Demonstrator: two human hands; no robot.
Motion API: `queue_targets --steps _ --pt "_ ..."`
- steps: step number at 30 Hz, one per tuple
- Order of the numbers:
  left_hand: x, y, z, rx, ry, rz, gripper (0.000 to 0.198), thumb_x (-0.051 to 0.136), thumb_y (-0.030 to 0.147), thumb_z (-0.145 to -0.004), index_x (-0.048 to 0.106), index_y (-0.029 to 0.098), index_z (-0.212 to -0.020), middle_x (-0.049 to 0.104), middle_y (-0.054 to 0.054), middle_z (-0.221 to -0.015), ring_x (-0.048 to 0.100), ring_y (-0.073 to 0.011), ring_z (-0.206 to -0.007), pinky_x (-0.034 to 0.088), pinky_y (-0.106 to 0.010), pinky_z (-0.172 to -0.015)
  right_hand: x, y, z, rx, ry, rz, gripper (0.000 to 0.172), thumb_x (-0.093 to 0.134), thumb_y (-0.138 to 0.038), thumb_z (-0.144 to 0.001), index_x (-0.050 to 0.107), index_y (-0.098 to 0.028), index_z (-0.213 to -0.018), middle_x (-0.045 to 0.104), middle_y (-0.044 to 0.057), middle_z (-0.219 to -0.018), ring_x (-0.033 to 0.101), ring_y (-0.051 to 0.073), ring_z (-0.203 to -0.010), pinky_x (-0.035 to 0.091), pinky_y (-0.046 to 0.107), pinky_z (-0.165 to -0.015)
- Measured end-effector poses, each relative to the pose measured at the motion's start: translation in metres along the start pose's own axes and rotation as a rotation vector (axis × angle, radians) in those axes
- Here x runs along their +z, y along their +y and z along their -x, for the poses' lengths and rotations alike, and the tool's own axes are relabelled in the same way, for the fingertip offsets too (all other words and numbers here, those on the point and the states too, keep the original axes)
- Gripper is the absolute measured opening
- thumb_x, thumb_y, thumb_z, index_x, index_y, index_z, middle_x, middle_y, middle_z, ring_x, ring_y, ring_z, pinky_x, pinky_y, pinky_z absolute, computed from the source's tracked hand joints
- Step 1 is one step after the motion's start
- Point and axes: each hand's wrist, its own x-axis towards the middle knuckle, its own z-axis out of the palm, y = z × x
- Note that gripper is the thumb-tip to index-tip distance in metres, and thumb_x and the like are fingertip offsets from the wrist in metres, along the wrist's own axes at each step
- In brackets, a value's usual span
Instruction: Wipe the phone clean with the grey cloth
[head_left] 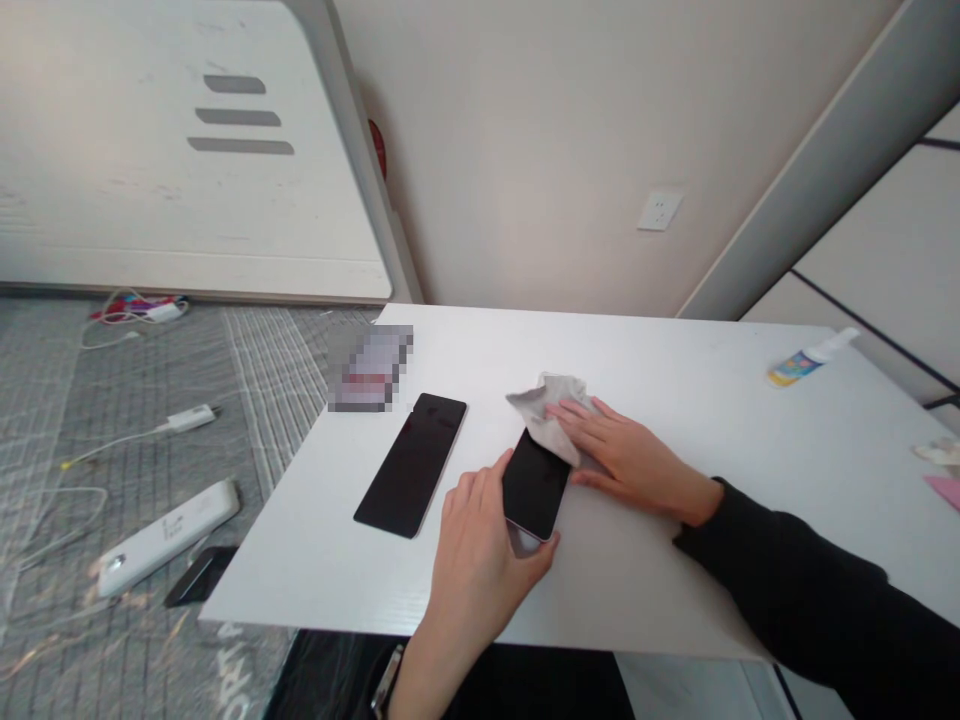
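A black-screened smartphone (534, 490) lies on the white table, its far end covered by a light grey cloth (551, 430). My left hand (480, 540) grips the phone's near end, fingers along the left edge and thumb at the near corner. On top of the cloth, my right hand (611, 450) presses it against the screen with fingers stretched over it. To the left, a larger dark phone or small tablet (412, 465) rests screen up. Beyond that, a pixelated flat item (371, 368) sits at the table's left edge.
A spray bottle (810, 358) lies on its side at the right of the white table (675, 590). On the floor to the left are a white power strip (169, 538), a charger (191, 418) with cable and a black object (201, 577). A wall stands behind.
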Motion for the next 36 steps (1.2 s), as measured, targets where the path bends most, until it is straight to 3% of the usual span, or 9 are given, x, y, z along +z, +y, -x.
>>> queue_targets --steps 5,8,10,13,18,23,27,32,36 --pt "0.0 -0.001 -0.002 -0.008 -0.018 -0.02 0.05 0.081 0.023 -0.073 0.058 0.02 -0.118 0.066 -0.007 -0.101 0.063 -0.0311 -0.095 0.053 -0.046 -0.083 0.003 -0.005 -0.001 -0.165 -0.073 -0.093 0.089 0.053 -0.072 -0.097 0.042 -0.008 -0.157 0.049 0.023 -0.156 0.037 0.035 -0.153 0.024 0.058 -0.13" --pt "0.001 -0.002 -0.002 0.016 0.004 -0.007 0.073 0.084 0.028 -0.074 0.049 0.019 -0.137 0.065 -0.01 -0.118 0.062 -0.0329 -0.108 0.053 -0.049 -0.092 0.003 -0.003 -0.003 -0.053 -0.031 -0.031 0.083 0.042 -0.069 -0.103 0.036 -0.01 -0.16 0.044 0.022 -0.16 0.04 0.035 -0.151 0.026 0.064 -0.127" --pt "0.001 -0.003 -0.002 0.02 0.021 0.0 0.08 0.086 0.028 -0.072 0.045 0.019 -0.14 0.064 -0.012 -0.123 0.062 -0.0331 -0.112 0.053 -0.05 -0.094 0.003 -0.004 -0.005 -0.017 0.005 -0.022 0.094 0.045 -0.074 -0.098 0.032 -0.007 -0.162 0.041 0.026 -0.16 0.041 0.039 -0.15 0.026 0.065 -0.126" --pt "0.002 -0.004 0.0 0.002 0.03 -0.006 0.057 0.086 0.024 -0.07 0.055 0.019 -0.118 0.066 -0.009 -0.104 0.064 -0.0318 -0.097 0.055 -0.048 -0.083 0.003 -0.01 -0.005 -0.119 -0.045 -0.124 0.111 0.056 -0.082 -0.087 0.028 -0.006 -0.164 0.042 0.025 -0.16 0.035 0.037 -0.153 0.021 0.057 -0.13" --pt "0.0 -0.004 -0.001 0.01 0.027 0.024 0.082 0.087 0.028 -0.069 0.046 0.02 -0.14 0.065 -0.01 -0.118 0.064 -0.0332 -0.108 0.054 -0.051 -0.09 -0.001 -0.008 -0.006 0.067 -0.051 -0.07 0.1 0.047 -0.08 -0.093 0.036 -0.007 -0.161 0.038 0.026 -0.162 0.035 0.038 -0.153 0.019 0.063 -0.129" --pt "-0.001 -0.003 -0.001 -0.018 0.02 0.029 0.051 0.084 0.023 -0.068 0.058 0.02 -0.112 0.066 -0.007 -0.1 0.065 -0.0309 -0.093 0.055 -0.047 -0.081 0.001 -0.016 -0.004 -0.103 -0.118 -0.195 0.11 0.061 -0.08 -0.087 0.026 -0.011 -0.165 0.034 0.021 -0.166 0.026 0.032 -0.158 0.014 0.052 -0.132" --pt "-0.001 -0.002 -0.001 -0.026 0.035 0.035 0.076 0.086 0.03 -0.068 0.05 0.02 -0.135 0.067 -0.011 -0.117 0.065 -0.0335 -0.107 0.055 -0.051 -0.09 0.0 -0.017 -0.003 0.057 -0.054 -0.098 0.104 0.051 -0.082 -0.09 0.039 -0.005 -0.159 0.039 0.026 -0.162 0.031 0.037 -0.155 0.019 0.062 -0.129" --pt "-0.001 -0.003 0.0 -0.035 0.005 0.017 0.042 0.081 0.022 -0.068 0.06 0.02 -0.104 0.067 -0.006 -0.097 0.065 -0.0301 -0.092 0.056 -0.047 -0.081 -0.001 -0.014 0.001 -0.148 -0.125 -0.169 0.105 0.054 -0.083 -0.089 0.032 -0.012 -0.163 0.038 0.016 -0.165 0.028 0.029 -0.157 0.015 0.05 -0.133" --pt "-0.001 -0.003 0.002 -0.047 0.01 0.046 0.079 0.086 0.027 -0.07 0.048 0.021 -0.138 0.065 -0.01 -0.123 0.063 -0.0323 -0.114 0.053 -0.052 -0.097 -0.004 0.005 0.003 0.042 -0.022 -0.044 0.092 0.042 -0.076 -0.099 0.033 -0.011 -0.162 0.038 0.021 -0.164 0.031 0.036 -0.156 0.018 0.064 -0.128"
